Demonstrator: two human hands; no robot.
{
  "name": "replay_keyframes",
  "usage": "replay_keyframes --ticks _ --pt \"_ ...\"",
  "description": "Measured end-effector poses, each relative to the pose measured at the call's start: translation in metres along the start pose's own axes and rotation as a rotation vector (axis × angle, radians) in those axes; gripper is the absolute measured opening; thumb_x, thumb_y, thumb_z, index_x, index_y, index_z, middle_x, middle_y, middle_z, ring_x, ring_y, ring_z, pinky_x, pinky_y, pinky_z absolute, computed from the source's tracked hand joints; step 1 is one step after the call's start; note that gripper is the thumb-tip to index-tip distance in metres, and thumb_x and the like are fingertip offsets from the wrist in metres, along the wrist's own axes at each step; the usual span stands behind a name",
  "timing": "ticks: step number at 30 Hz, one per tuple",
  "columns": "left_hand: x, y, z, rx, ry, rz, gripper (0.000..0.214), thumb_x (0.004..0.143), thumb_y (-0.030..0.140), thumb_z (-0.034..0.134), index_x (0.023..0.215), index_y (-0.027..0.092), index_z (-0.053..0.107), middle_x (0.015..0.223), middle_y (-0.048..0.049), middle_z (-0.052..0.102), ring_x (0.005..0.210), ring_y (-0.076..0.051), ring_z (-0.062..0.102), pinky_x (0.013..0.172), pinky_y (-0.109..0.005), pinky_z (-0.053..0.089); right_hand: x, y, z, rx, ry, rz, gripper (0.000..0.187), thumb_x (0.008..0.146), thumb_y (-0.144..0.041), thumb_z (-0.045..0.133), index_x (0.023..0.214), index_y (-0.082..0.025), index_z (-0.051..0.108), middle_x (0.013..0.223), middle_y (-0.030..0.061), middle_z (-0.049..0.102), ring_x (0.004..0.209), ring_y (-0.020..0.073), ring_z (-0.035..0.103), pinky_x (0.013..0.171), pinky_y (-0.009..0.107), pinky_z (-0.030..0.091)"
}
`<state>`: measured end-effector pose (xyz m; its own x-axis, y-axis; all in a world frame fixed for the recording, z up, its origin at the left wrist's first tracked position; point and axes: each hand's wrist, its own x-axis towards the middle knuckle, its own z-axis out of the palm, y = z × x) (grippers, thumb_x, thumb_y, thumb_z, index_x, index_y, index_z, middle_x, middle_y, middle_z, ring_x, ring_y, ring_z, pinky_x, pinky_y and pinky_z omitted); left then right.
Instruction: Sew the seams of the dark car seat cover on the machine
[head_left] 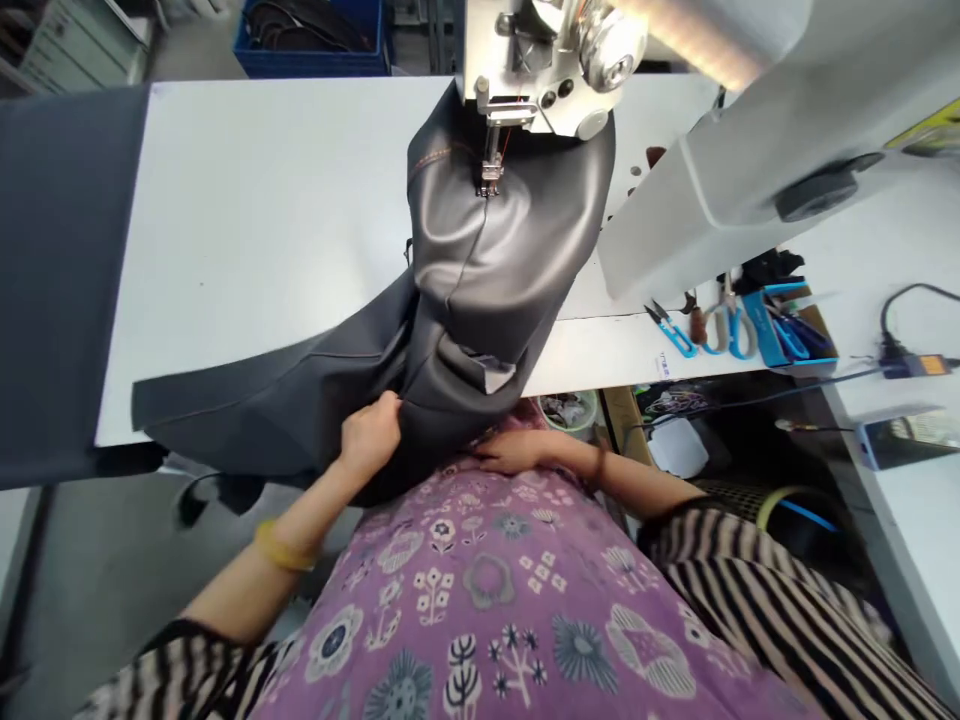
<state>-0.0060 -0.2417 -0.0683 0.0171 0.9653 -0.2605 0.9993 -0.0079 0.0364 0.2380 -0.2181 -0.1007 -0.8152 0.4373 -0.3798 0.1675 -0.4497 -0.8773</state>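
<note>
A large piece of dark leather-like material [495,290] lies bunched on the white table, its seam running up beneath the presser foot [489,180] of a sewing machine [540,70]. Orange stitching shows on its upper left part. My left hand [371,435] is closed on a fold of the material near the table's front edge, a yellow band on the wrist. One long flap stretches out to the left of that hand. By the material's lower edge, my right hand [514,450] rests against the purple patterned apron [487,580]; its fingertips are partly hidden.
Blue thread snips [671,330], scissors [731,325] and a blue box of tools [795,325] lie at right. An open drawer [675,430] sits below them. Dark material [60,270] covers the left end. A blue crate [311,62] stands behind the table.
</note>
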Motion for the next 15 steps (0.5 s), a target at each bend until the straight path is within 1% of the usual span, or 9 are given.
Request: replay_keyframes --ticks 2,4,6,7,9,11,12,13,15 --pt "0.004 0.004 0.02 -0.025 -0.028 -0.002 0.024 0.095 0.016 0.036 0.083 0.018 0.056 0.066 -0.0084 0.066 0.063 -0.023 0.068 0.052 -0.028 0.034 -0.01 -0.013 -0.007 0.096 -0.01 0.051 0.021 0.073 -0.029 0.082 0.09 -0.019 0.075 0.091 0.0032 0.076 0.083 0.0129 0.07 0.088 0.024 0.056" --pt "0.0 0.005 0.018 -0.055 -0.047 0.016 0.024 0.096 0.017 0.037 0.083 0.018 0.057 0.068 -0.0076 0.068 0.066 -0.022 0.07 0.054 -0.027 0.038 -0.021 -0.027 -0.013 0.39 0.17 0.004 0.021 0.086 -0.028 0.069 0.105 -0.019 0.071 0.103 0.0042 0.076 0.089 0.012 0.072 0.08 0.02 0.058" --pt "-0.007 -0.002 -0.003 -0.089 -0.013 0.096 0.025 0.097 0.019 0.038 0.083 0.019 0.059 0.069 -0.0049 0.07 0.065 -0.019 0.07 0.057 -0.026 0.043 -0.022 -0.039 -0.019 0.763 0.448 -0.087 0.017 0.093 -0.019 0.056 0.106 -0.02 0.065 0.101 0.002 0.076 0.09 0.0104 0.073 0.076 0.017 0.059" --pt "-0.008 -0.007 -0.019 -0.095 0.056 0.168 0.025 0.097 0.021 0.039 0.084 0.019 0.06 0.07 -0.0033 0.07 0.064 -0.018 0.07 0.058 -0.025 0.045 -0.018 -0.045 -0.022 0.911 0.555 -0.124 0.018 0.094 -0.013 0.05 0.103 -0.021 0.064 0.097 0.0002 0.076 0.09 0.0089 0.073 0.079 0.017 0.059" --pt "-0.002 -0.014 -0.054 -0.063 0.35 0.384 0.023 0.098 0.026 0.043 0.087 0.02 0.062 0.072 -0.0014 0.071 0.063 -0.017 0.068 0.06 -0.027 0.049 0.001 -0.055 -0.027 1.083 0.644 -0.158 0.029 0.096 -0.007 0.038 0.101 -0.021 0.062 0.092 -0.0022 0.076 0.09 0.0058 0.072 0.087 0.017 0.058" --pt "0.021 -0.012 -0.089 0.024 0.694 0.611 0.013 0.096 0.023 0.051 0.091 0.019 0.063 0.079 -0.002 0.073 0.069 -0.017 0.069 0.066 -0.027 0.053 0.028 -0.064 -0.034 1.083 0.613 -0.177 0.037 0.098 -0.007 0.029 0.103 -0.021 0.063 0.093 -0.0023 0.076 0.089 0.0041 0.071 0.094 0.017 0.055" --pt "0.039 -0.007 -0.105 0.056 0.824 0.743 0.01 0.093 0.019 0.054 0.096 0.018 0.064 0.086 -0.0026 0.076 0.077 -0.017 0.071 0.075 -0.027 0.056 0.042 -0.068 -0.038 0.997 0.568 -0.186 0.039 0.099 -0.009 0.027 0.104 -0.02 0.063 0.095 -0.0017 0.076 0.09 0.0043 0.07 0.097 0.018 0.053" --pt "0.06 0.0 -0.118 0.085 0.887 0.841 0.016 0.092 0.016 0.054 0.104 0.016 0.065 0.098 -0.0052 0.077 0.091 -0.018 0.072 0.086 -0.028 0.056 0.055 -0.072 -0.043 0.873 0.511 -0.188 0.039 0.1 -0.013 0.026 0.105 -0.02 0.064 0.097 -0.0007 0.076 0.093 0.0054 0.069 0.1 0.019 0.052" --pt "0.104 0.018 -0.139 0.138 0.867 0.915 0.028 0.097 0.018 0.046 0.117 0.014 0.065 0.12 -0.0084 0.073 0.114 -0.019 0.068 0.102 -0.032 0.052 0.073 -0.079 -0.056 0.595 0.405 -0.176 0.037 0.101 -0.022 0.029 0.105 -0.02 0.066 0.102 0.0014 0.075 0.102 0.0093 0.067 0.104 0.025 0.051"
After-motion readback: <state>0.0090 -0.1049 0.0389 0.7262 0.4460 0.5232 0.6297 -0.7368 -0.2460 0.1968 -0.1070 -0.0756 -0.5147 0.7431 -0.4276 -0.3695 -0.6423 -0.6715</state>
